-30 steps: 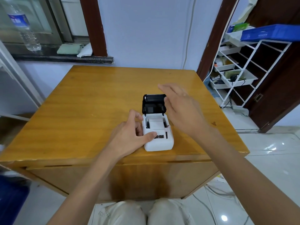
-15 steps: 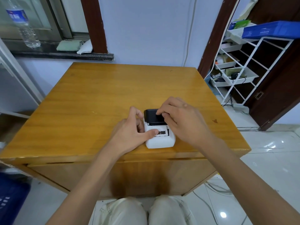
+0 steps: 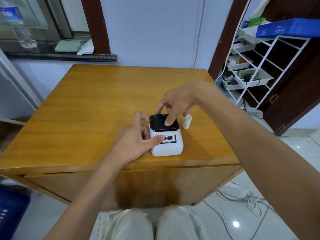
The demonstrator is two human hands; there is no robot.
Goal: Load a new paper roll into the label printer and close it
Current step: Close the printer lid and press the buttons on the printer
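1. We count one label printer (image 3: 167, 142) on the wooden table (image 3: 97, 108), a white body lying near the table's front edge, a little right of centre.
2. It has one black lid (image 3: 163, 122), which lies flat on the rear half of the body, so the printer looks closed.
3. One dark window or slot with a black frame shows on the white top, just in front of the lid.
4. We count two bare hands, both on the printer.
5. Our left hand (image 3: 136, 141) wraps the printer's left side, holding the body: thumb laid across the white top, touching the framed slot, and the index finger curled up to the lid's left rear corner.
6. Our right hand (image 3: 176, 103) comes from above with fingers spread downward; one fingertip presses on the black lid, another touches its rear left edge. It grips nothing, only presses.
7. One small white cylinder (image 3: 187, 121), apparently a paper roll or core, stands upright on the table just right of the printer, apart from it and below the right hand's outer fingers; we cannot tell whether they touch it.
8. One clear water bottle (image 3: 19, 26) stands on the window ledge at far left.
9. One white wire shelf (image 3: 259, 66) stands to the right of the table.
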